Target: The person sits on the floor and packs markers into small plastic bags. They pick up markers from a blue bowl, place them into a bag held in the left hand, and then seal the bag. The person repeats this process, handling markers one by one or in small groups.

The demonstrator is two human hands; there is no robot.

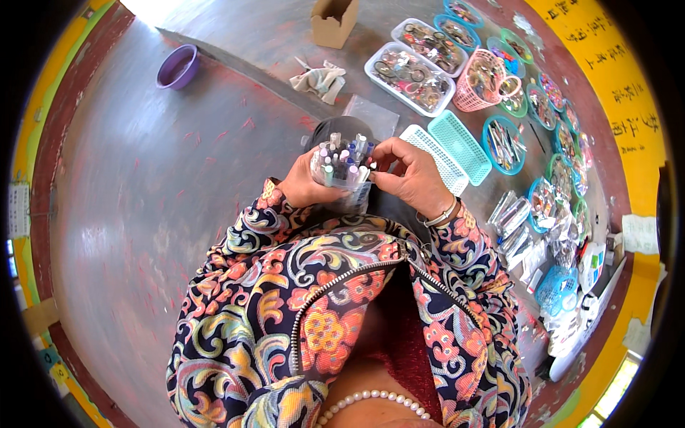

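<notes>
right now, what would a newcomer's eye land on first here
Probably the floral jacket, filling the lower middle. Just above it, the left hand holds a clear tub of pens, with the right hand at its right edge. Then perhaps the purple bowl at upper left and the pink basket at upper right.

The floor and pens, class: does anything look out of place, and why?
The cloth looks out of place: it lies crumpled on the floor, while many goods sit in baskets. Red marks streak the floor; scuffs or scraps, I can't tell. The pens bunched in their holder look fine.
</notes>
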